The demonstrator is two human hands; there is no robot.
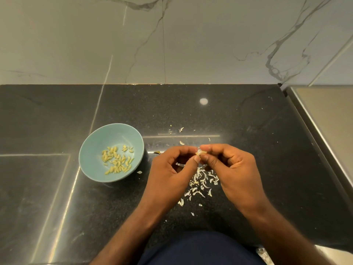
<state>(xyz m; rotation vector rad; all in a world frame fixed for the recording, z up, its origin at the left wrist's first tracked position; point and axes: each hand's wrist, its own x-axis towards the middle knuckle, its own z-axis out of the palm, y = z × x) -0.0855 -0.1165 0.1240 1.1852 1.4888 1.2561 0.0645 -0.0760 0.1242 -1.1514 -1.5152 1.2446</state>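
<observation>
Pale seed (pixel 200 153), right of the bowl (pixel 107 136), is clamped by fingers of left hand (pixel 172 169) and right hand (pixel 232 166) — mid-shelling — next, likely, a husk-splitting pull.

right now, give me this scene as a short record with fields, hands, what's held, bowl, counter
activity: shelling a seed by hand
left hand: pinches the seed at its fingertips
right hand: pinches the same seed from the other side
bowl: pale blue, left of the hands, holds shelled seeds
husks: scattered on the counter, mostly below and between the hands
backdrop: marble-look wall
</observation>
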